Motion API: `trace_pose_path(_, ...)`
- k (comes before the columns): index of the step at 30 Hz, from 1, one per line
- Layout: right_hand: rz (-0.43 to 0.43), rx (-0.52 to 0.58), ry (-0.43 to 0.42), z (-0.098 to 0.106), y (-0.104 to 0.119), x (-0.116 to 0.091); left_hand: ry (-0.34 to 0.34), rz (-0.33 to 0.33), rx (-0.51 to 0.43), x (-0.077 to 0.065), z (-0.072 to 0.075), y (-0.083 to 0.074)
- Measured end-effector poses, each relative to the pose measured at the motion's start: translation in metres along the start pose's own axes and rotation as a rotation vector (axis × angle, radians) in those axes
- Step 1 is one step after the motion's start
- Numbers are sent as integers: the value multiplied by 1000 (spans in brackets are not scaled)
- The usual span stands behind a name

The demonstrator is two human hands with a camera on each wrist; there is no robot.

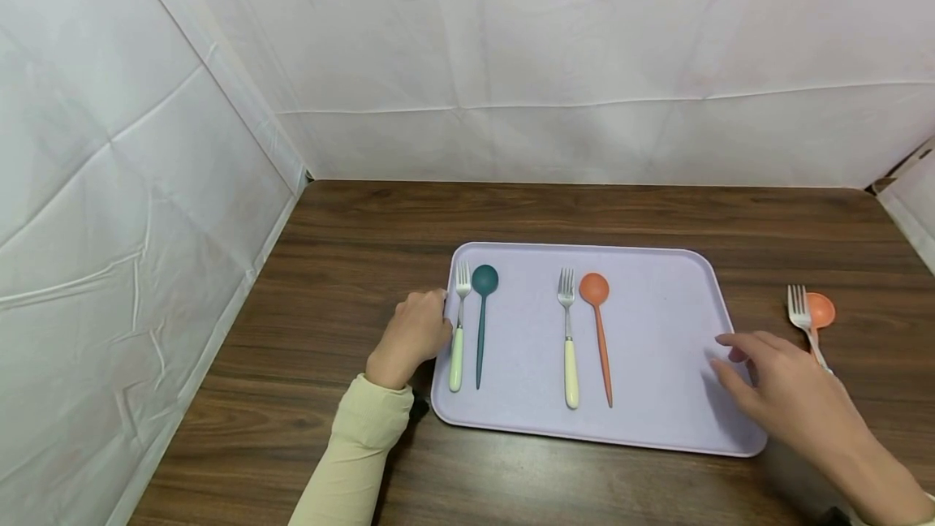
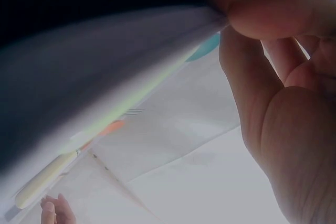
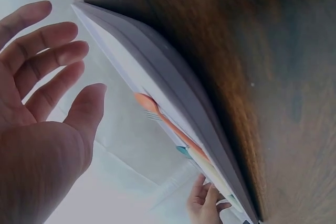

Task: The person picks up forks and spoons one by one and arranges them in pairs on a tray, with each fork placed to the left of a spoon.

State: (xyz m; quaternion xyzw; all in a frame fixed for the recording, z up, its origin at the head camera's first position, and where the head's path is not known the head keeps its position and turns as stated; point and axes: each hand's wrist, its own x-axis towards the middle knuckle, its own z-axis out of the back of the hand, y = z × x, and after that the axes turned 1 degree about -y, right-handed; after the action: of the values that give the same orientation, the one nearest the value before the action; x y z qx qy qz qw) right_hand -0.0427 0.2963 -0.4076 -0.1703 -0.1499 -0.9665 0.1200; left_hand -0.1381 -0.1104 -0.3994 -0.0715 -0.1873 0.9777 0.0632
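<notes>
A pale lilac tray lies on the table. My left hand pinches its left rim; the left wrist view shows thumb and fingers meeting at that edge. My right hand hovers over the tray's right edge, fingers apart and holding nothing, as the right wrist view also shows. On the tray, a green-handled fork lies beside a teal spoon at the left. Nearer the middle are a yellow-handled fork and an orange spoon.
Right of the tray, another fork lies partly over a second orange spoon; my right hand hides their lower ends. Dark wood table surrounds the tray. White sheeting stands along the back and left sides.
</notes>
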Motion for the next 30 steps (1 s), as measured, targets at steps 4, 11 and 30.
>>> trace_pose_path(4, -31, 0, 16, 2, -2, 0, 4, 6, -4, -1, 0, 0)
trace_pose_path(11, -110, -1, 58, 8, -8, -1, 1, 3, -8, -1, 0, 0)
trace_pose_path(30, -250, -32, 101, 13, -26, -8, 5, 7, -2, -1, 1, 0)
